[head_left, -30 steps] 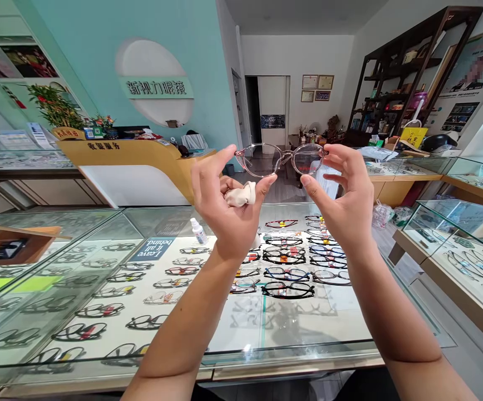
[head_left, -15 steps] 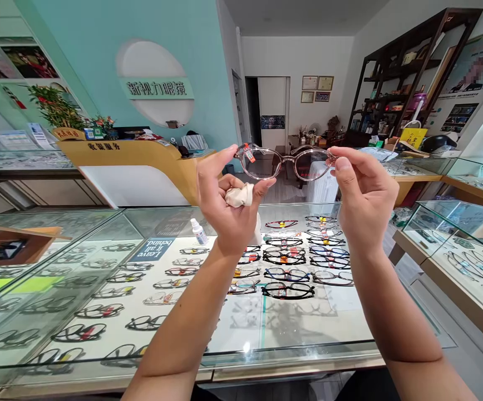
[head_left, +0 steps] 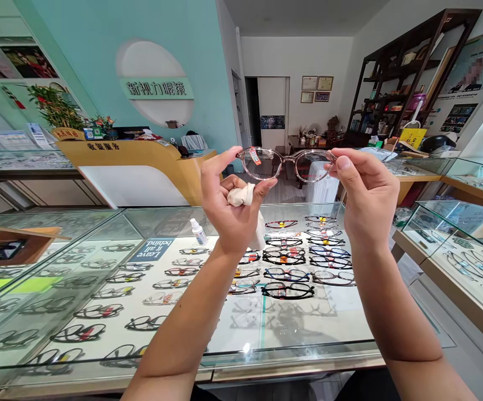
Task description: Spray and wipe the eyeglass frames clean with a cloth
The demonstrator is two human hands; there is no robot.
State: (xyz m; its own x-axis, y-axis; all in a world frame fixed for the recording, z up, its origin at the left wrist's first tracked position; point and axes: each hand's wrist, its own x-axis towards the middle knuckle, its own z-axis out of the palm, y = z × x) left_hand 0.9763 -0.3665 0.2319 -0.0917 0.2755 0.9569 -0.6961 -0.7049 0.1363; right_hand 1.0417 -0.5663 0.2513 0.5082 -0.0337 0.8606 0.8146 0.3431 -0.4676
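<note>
Eyeglasses (head_left: 288,159) pinched between left hand (head_left: 232,214) and right hand (head_left: 370,200), cloth (head_left: 241,195) bunched in left palm

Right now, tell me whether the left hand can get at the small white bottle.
Probably not without letting go first: the left hand pinches the eyeglasses and clutches a pale cloth. The way looks free otherwise, with nothing visible between the hand and the small white bottle.

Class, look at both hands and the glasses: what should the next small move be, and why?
Probably bring the cream cloth up to the glasses: the left hand holds it bunched while pinching one side of them, and the right hand pinches the other, so it could perhaps steady them alone.
</note>
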